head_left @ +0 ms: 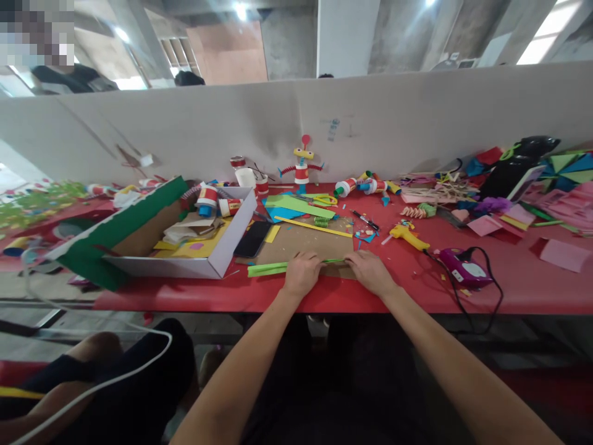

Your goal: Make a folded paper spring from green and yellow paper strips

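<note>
A bright green paper strip [267, 269] runs across the front of a brown cardboard sheet [306, 238], its loose left part sticking out past the board. My left hand [303, 272] is closed over the strip near its middle. Closed at the strip's right end is my right hand [369, 271], with fingertips pinched on it. Between the two hands a narrow, folded-looking stretch of green shows. Just beyond lie a yellow paper strip [319, 227] and a small green pleated paper spring [321, 221]. A black phone [252, 239] rests left of the board.
On the left stands an open box [162, 267] with papers and red-and-white cup figures. A paper-cup figure [301, 173] stands by the partition. To the right lie a yellow glue gun [407, 236], a purple corded device [463, 270] and a pen [365, 220]. Another person's legs [139, 371] are at lower left.
</note>
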`<action>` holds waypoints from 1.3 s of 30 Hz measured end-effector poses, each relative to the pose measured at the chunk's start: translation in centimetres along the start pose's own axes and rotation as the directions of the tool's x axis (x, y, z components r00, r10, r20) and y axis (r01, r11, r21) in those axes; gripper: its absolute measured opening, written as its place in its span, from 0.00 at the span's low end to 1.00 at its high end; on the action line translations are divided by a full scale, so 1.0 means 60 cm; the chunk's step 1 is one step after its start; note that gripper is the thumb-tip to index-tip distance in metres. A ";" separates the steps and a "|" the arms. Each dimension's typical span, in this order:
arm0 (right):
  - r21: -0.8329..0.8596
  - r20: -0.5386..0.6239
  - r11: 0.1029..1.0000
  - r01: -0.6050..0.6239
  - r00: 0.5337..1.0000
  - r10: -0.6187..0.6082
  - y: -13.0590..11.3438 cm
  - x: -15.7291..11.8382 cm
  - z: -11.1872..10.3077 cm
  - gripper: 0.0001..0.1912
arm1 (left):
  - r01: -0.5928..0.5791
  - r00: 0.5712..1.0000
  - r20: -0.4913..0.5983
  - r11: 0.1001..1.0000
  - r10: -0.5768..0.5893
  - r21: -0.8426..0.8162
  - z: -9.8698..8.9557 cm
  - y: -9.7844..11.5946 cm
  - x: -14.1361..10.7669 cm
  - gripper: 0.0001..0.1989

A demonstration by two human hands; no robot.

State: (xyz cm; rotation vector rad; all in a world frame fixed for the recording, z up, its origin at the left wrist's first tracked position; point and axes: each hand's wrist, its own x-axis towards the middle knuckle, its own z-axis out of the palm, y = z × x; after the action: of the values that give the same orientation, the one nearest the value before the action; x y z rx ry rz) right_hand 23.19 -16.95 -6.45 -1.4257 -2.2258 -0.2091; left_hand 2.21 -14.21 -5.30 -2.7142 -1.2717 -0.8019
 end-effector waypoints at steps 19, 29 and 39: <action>0.060 -0.027 0.990 0.131 0.991 -0.130 -0.014 0.002 -0.009 0.13 | -0.050 0.998 -0.028 0.999 0.050 0.000 0.004 -0.003 0.001 0.09; 0.033 -0.060 0.988 0.150 0.987 -0.148 -0.034 0.021 0.003 0.13 | -0.190 0.982 -0.002 0.980 0.190 0.059 0.007 0.000 0.000 0.12; 0.236 -0.159 0.970 -0.063 0.982 0.102 -0.027 0.014 0.008 0.10 | 0.039 0.994 -0.102 0.999 -0.042 -0.030 0.004 -0.008 -0.003 0.09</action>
State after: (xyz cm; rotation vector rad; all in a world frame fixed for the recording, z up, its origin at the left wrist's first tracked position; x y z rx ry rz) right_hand 21.33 -16.80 -6.30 -1.3200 -1.9770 -0.0402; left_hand 1.84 -13.96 -5.69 -2.6376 -1.3074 -0.9564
